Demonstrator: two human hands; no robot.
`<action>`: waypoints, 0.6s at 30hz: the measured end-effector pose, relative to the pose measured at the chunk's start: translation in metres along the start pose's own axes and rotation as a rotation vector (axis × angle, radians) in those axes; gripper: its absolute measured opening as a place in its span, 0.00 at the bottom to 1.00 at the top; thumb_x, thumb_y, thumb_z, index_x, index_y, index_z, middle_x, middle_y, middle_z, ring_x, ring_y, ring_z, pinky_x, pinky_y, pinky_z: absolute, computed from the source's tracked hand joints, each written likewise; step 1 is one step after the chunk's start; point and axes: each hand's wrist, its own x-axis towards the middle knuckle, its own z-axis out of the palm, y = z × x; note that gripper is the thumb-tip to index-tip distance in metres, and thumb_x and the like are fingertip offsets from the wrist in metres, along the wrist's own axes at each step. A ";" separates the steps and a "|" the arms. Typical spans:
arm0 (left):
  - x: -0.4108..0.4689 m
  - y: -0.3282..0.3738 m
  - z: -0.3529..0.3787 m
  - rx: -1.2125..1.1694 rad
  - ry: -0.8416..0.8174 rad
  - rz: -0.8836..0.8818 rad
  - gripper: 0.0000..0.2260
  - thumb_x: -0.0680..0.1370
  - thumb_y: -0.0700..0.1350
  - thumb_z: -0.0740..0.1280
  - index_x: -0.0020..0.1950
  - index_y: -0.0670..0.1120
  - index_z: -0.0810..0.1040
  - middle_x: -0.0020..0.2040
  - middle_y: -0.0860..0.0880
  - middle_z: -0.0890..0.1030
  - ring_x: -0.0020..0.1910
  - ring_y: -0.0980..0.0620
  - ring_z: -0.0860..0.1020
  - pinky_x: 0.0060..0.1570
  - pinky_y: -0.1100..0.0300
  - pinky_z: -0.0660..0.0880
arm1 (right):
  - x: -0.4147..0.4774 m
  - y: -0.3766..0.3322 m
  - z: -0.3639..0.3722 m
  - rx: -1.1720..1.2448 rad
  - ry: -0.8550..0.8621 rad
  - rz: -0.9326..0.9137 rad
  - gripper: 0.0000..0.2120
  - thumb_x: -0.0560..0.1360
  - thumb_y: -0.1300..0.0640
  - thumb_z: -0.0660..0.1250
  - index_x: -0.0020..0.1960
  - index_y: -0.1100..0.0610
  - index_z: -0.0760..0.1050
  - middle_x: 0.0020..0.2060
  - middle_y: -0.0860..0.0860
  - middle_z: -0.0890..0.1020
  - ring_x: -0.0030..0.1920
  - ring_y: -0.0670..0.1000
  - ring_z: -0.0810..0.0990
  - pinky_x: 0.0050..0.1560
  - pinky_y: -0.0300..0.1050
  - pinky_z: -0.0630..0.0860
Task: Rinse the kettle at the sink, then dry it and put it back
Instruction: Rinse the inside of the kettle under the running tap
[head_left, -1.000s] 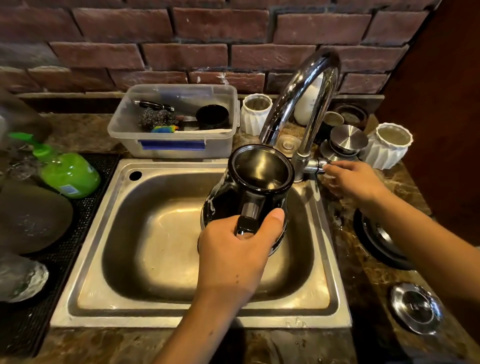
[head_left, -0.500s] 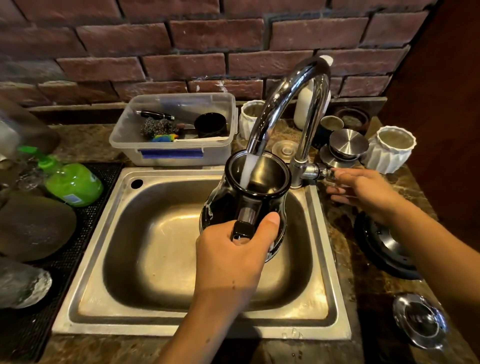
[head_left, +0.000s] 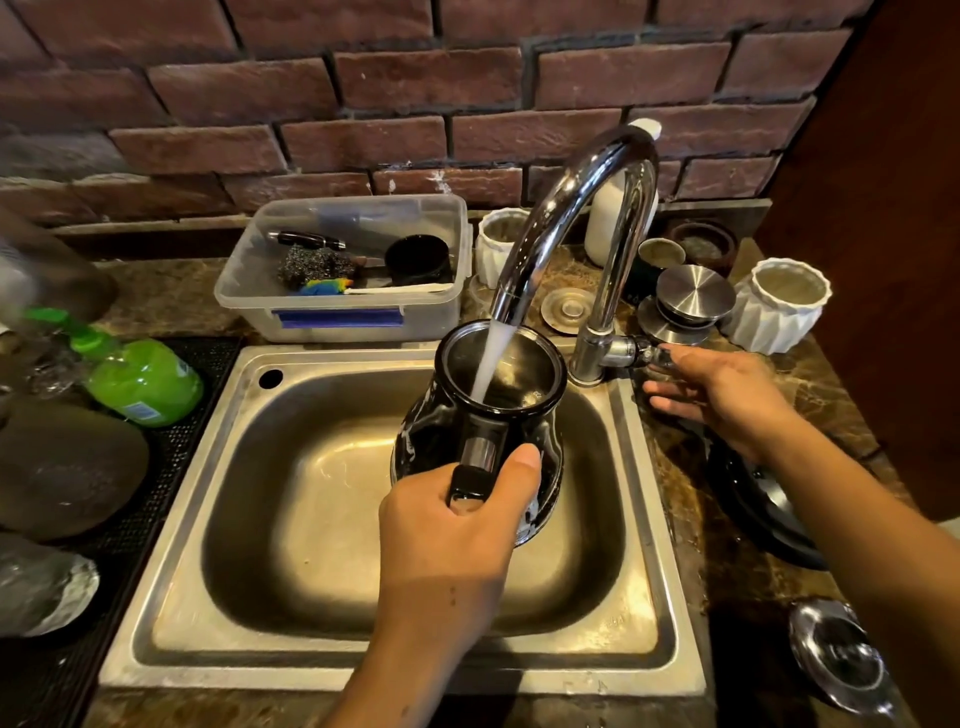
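A black kettle (head_left: 524, 431) with a steel inside hangs lidless over the steel sink (head_left: 363, 660), mouth up under the spout. My left hand (head_left: 452, 545) is shut on its handle, thumb on top. A white stream of water falls from the chrome tap (head_left: 571, 208) into the kettle's mouth. My right hand (head_left: 722, 389) rests at the tap's side lever (head_left: 647, 353), fingertips touching it, fingers loosely spread.
A clear plastic tub (head_left: 343, 312) with a scourer and a black cup stands behind the sink. A green soap bottle (head_left: 143, 382) lies on the black mat at left. White ribbed pots (head_left: 779, 306), steel lids (head_left: 693, 296) and a black round base (head_left: 769, 514) sit at right.
Water was off a second ago and now runs steadily into the kettle. My right hand has eased back from gripping the lever to touching it. The kettle stays under the spout.
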 end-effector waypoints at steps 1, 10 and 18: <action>0.000 0.000 0.000 -0.002 0.002 0.003 0.28 0.76 0.48 0.71 0.16 0.49 0.68 0.16 0.55 0.61 0.19 0.56 0.60 0.24 0.64 0.61 | -0.001 0.002 0.001 -0.002 0.006 -0.012 0.14 0.82 0.59 0.61 0.66 0.61 0.76 0.57 0.59 0.84 0.50 0.57 0.85 0.49 0.48 0.83; -0.001 0.001 -0.002 -0.023 0.003 -0.016 0.25 0.71 0.55 0.70 0.17 0.48 0.68 0.16 0.53 0.61 0.19 0.53 0.61 0.25 0.58 0.62 | -0.006 0.001 0.004 -0.003 0.023 -0.023 0.16 0.83 0.59 0.59 0.69 0.61 0.73 0.60 0.60 0.81 0.56 0.60 0.83 0.47 0.45 0.83; -0.004 0.001 -0.002 -0.022 -0.003 -0.037 0.23 0.68 0.58 0.68 0.17 0.49 0.69 0.16 0.54 0.61 0.20 0.54 0.61 0.28 0.56 0.61 | -0.005 0.003 0.006 0.014 0.034 -0.022 0.16 0.83 0.59 0.59 0.69 0.61 0.73 0.60 0.60 0.81 0.48 0.56 0.84 0.45 0.44 0.83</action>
